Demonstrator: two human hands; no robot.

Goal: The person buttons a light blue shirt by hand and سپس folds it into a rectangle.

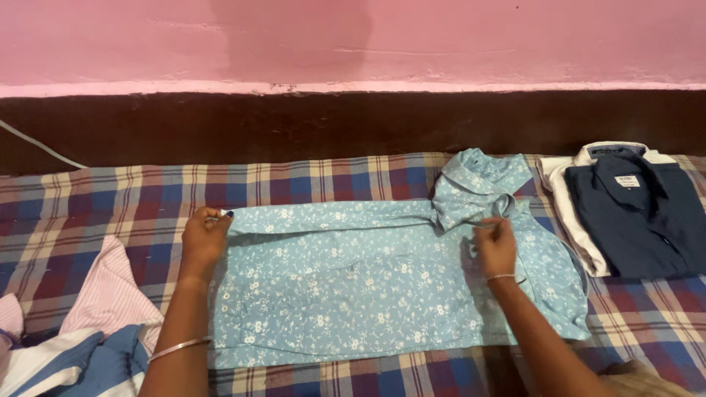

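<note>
Both arms reach forward over the bed, the left hand and right hand each with fingers pinched on the blue floral shirt.

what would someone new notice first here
A light blue floral shirt lies spread across the middle of a plaid bedsheet, the left hand pinching its edge and the right hand near its collar. A folded navy shirt sits at the right.
</note>
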